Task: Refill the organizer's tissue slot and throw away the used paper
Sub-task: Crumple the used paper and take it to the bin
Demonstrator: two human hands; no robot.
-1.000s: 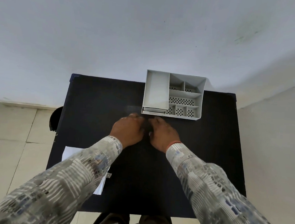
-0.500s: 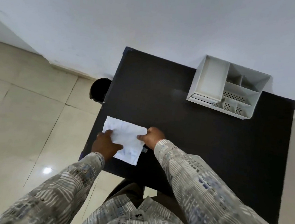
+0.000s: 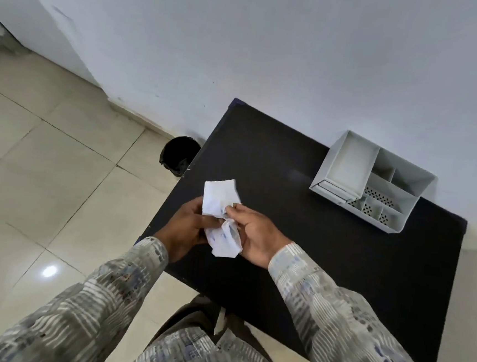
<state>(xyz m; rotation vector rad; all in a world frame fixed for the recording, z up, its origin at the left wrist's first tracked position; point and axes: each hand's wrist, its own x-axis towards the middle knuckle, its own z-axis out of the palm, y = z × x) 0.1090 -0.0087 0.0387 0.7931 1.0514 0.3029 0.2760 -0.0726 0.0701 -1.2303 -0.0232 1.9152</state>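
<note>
**Both hands crumple the used paper above the worktop's near-left corner**

The left hand [image 3: 187, 225] and the right hand [image 3: 258, 234] both grip one sheet of white paper [image 3: 222, 217], held up over the near-left part of the black worktop [image 3: 312, 245]. The left hand closes around the sheet's left side from below; the right hand pinches it at mid-height with thumb and fingertips, its palm turned up. The paper is bent and creased, its upper part standing above the hands and its lower part hanging folded between the palms. Faint blue marks show on it, probably writing, though too blurred to read.

The grey organizer [image 3: 372, 182] stands at the far right of the worktop, against the white wall [image 3: 271, 53], well apart from the hands. Its wide compartment on the left looks bare inside; the smaller compartments to the right have perforated floors.

A round black bin [image 3: 180, 155] stands on the tiled floor [image 3: 45, 164], just beside the worktop's left edge and near the wall. Patterned sleeves [image 3: 334, 319] cover both forearms.
</note>
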